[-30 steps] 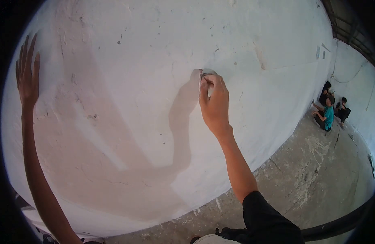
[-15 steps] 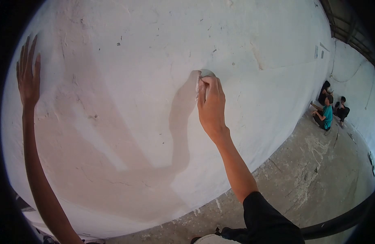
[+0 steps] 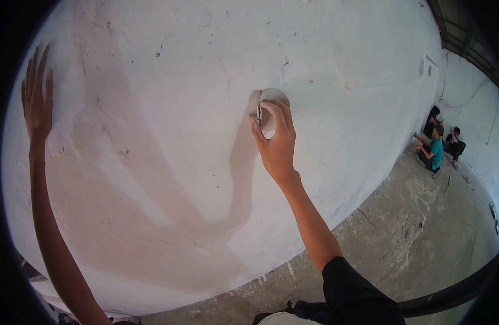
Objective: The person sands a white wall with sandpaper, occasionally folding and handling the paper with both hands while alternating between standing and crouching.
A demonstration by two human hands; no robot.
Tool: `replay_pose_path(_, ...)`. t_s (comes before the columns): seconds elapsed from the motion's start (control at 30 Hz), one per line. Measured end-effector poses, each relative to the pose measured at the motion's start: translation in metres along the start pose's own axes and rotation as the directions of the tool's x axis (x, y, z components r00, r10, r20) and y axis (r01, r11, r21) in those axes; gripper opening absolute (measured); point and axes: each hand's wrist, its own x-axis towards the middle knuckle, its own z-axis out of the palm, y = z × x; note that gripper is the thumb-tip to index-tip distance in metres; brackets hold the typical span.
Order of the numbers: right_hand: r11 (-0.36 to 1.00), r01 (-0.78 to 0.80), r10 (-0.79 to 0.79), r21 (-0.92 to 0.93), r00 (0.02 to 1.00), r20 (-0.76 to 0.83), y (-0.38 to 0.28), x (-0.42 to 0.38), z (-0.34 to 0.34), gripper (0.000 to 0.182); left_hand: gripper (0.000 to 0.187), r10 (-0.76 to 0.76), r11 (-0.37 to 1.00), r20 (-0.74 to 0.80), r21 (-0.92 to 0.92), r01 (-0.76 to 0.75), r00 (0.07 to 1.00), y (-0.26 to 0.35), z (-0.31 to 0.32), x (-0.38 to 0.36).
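Note:
My right hand (image 3: 278, 143) grips a round, grey sanding disc (image 3: 275, 96) with a ragged, whitish left edge. The disc is against the white wall (image 3: 195, 103), with my thumb at its left edge and my fingers over its front. Part of the disc is hidden behind those fingers. Far to the left, my left hand (image 3: 38, 103) lies flat on the wall, fingers pointing up and slightly apart, holding nothing.
Small dark chips and cracks mark the wall. Below runs a concrete floor (image 3: 401, 233) with white splashes. At the far right, a person in a teal shirt (image 3: 435, 153) and two others sit by the far wall. A dark curved bar (image 3: 455, 295) crosses the lower right.
My right thumb has moved away from the fingers to the disc's left edge, and more of the disc shows. The right hand has shifted slightly left. My left hand stays put.

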Motion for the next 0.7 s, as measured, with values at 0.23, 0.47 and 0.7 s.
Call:
replay_pose_path(0.23, 0.987, 0.115, -0.121, -0.112, 0.991, -0.052, 0.015, -0.008, 0.01, 0.038, 0.057, 0.002, 1.0, -0.023, -0.008, -0.002, 1.0, 0.001, 0.001, 0.001)
replay_pose_path(0.47, 0.992, 0.121, -0.122, -0.039, 0.992, -0.024, 0.018, -0.006, 0.0, 0.033, 0.056, -0.001, 1.0, -0.018, -0.002, 0.0, 1.0, -0.002, 0.004, -0.001)
replay_pose_path(0.7, 0.977, 0.207, -0.203, -0.044, 0.977, 0.072, -0.036, -0.034, -0.016, 0.029, 0.05, -0.227, 0.965, 0.205, -0.089, 0.249, 0.952, 0.03, -0.027, -0.006)
